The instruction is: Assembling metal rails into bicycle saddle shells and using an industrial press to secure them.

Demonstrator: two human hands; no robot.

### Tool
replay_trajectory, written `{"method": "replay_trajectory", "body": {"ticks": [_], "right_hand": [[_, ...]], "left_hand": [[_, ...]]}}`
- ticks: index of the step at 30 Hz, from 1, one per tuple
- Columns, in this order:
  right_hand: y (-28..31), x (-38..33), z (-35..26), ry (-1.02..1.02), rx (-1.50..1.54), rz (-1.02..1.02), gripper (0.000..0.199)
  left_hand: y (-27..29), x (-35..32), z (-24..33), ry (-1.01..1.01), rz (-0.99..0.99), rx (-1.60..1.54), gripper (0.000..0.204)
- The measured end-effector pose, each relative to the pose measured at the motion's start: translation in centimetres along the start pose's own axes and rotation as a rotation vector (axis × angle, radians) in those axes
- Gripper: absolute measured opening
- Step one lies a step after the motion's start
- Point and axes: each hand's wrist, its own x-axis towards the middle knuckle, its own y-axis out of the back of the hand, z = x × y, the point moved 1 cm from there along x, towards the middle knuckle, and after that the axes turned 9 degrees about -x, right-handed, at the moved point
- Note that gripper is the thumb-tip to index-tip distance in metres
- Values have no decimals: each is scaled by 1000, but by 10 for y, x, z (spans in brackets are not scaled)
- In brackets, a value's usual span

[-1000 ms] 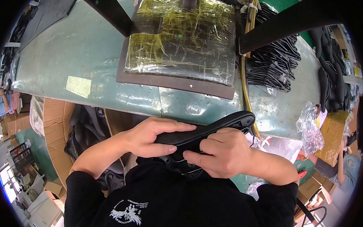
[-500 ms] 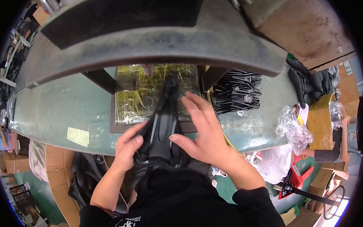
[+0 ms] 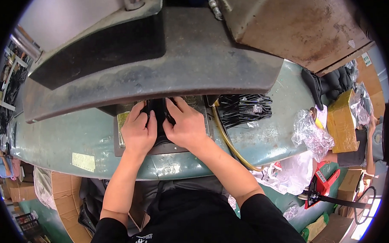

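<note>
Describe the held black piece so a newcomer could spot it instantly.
Find the grey machine beam across the top, then the left hand and right hand just below its edge. Between these hands is the black piece; unlike the stacked black rods to the right, it is gripped.

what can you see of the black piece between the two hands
The black piece looks smooth, with a slight sheen; its material is unclear. It is long, pointing away from the person, and seems wider toward its near end. The left hand and right hand hold it from either side. The machine's dark beam hides its far end, so its full shape and what it rests on cannot be told.
</note>
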Motion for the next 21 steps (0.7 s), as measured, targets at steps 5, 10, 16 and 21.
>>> {"method": "replay_trajectory", "body": {"ticks": [5,10,16,21], "right_hand": [[-14,9,7,4,-43,17,56],[-12,6,6,-53,9,0,65],[-1,4,-4,-98,68,-53,81],[19,3,-10,-207,193,-127,75]], "left_hand": [[-3,16,-10,-8,-41,10,20],[2,7,-7,124,-60,-33,14],[9,-5,-2,145,27,-49,46],[17,6,2,414,-144,-82,46]]}}
